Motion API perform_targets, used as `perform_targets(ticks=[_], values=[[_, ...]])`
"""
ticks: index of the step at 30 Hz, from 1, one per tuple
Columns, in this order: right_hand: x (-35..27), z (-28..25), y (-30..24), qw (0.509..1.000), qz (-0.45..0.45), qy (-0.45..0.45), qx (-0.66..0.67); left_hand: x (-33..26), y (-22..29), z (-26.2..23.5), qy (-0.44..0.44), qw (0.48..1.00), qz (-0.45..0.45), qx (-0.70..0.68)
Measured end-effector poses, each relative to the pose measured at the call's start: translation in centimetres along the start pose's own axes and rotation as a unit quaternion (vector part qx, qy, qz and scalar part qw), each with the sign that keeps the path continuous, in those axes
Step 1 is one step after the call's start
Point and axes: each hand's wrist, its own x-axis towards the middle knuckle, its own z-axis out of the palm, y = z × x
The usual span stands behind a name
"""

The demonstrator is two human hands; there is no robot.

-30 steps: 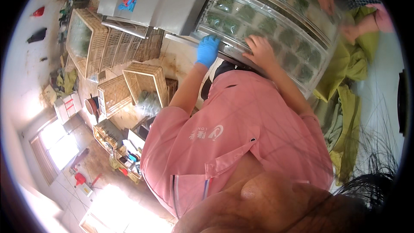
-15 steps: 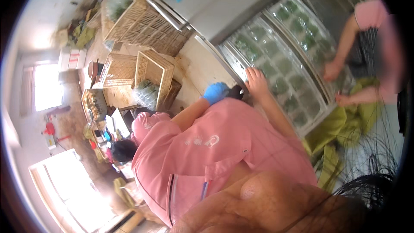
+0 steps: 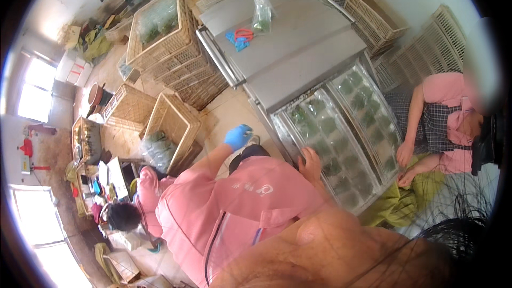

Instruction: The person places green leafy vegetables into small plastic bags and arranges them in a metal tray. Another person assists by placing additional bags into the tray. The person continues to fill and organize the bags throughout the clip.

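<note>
My left hand (image 3: 238, 137), in a blue glove, hangs beside the machine above the floor. Its fingers are loosely bent, and I see nothing in them. My bare right hand (image 3: 309, 163) rests on the near edge of the grey metal machine (image 3: 298, 37), its fingers stretched out over the rim. Just past those fingers lie two framed panels with rows of green packs (image 3: 330, 152) under clear film. A co-worker in pink stands at the right, both hands (image 3: 405, 164) at the far end of the panels.
Red-handled scissors (image 3: 244, 34), a blue glove (image 3: 238, 42) and a clear bag (image 3: 262, 16) lie on the machine top. Stacked beige crates (image 3: 181, 58) stand at the left, an open crate (image 3: 186, 122) nearer. Olive cloth (image 3: 389, 202) hangs below the panels. Another person (image 3: 146, 192) bends at the left.
My view has shifted to show more of the machine top. My left hand has moved left and down, away from the machine. The co-worker's two hands have come closer together.
</note>
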Motion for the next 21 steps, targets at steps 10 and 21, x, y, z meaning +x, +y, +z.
perform_targets(ticks=[10, 21], values=[[18.2, 4.5, -14.6, 0.991, -0.112, 0.051, 0.06, 16.2, -12.6, -20.1, 0.382, 0.913, 0.031, 0.144], [29.8, 14.8, -22.1, 0.964, -0.233, -0.061, -0.108, 30.8, -13.9, -26.8, 0.215, 0.862, 0.292, 0.354]])
